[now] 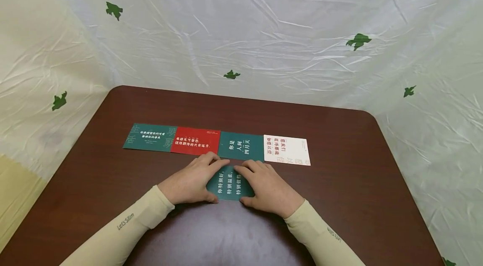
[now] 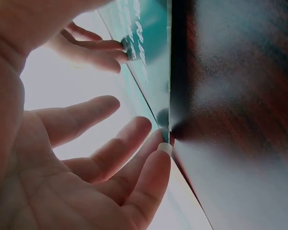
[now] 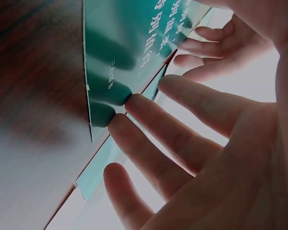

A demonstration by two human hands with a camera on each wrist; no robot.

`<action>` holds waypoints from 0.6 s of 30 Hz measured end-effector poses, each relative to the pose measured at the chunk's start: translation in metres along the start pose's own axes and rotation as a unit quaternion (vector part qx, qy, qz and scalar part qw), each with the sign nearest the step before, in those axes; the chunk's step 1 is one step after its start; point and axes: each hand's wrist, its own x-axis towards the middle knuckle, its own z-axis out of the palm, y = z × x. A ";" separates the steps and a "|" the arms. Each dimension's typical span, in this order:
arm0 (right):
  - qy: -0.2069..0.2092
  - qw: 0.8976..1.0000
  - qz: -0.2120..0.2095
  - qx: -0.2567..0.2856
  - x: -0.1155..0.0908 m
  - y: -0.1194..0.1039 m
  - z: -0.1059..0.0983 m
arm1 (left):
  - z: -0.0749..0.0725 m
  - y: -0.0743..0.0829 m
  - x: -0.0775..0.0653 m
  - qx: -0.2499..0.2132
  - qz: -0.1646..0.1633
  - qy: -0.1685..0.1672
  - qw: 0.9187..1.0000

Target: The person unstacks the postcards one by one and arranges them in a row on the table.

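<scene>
A green card with white writing [image 1: 228, 184] lies in front of me on the brown table, between my two hands. My left hand [image 1: 194, 180] reaches over its left side, thumb at the near edge and fingers toward the far edge. In the left wrist view, a left fingertip [image 2: 159, 158] is right at the card's edge. My right hand [image 1: 269, 188] comes over the opposite side with its thumb by the near corner. Fairly straight right fingers [image 3: 153, 139] rest their tips on the card in the right wrist view.
Beyond my hands, a row of cards lies edge to edge: a green card [image 1: 151, 136], a red card [image 1: 196, 134], another green card [image 1: 241, 144] and a white card [image 1: 287, 148]. The table [image 1: 339, 165] has rounded far corners, with white cloth [image 1: 264, 27] hanging behind it.
</scene>
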 end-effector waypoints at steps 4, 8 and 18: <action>-0.001 1.000 0.001 0.001 0.000 0.000 0.000 | 0.000 0.001 0.000 0.010 0.004 -0.007 1.000; -0.004 1.000 0.000 0.001 0.000 0.001 0.000 | -0.001 0.002 0.000 0.032 0.014 -0.015 0.999; -0.019 1.000 0.009 0.006 0.000 0.002 -0.003 | -0.002 0.000 -0.001 0.029 0.022 -0.009 0.999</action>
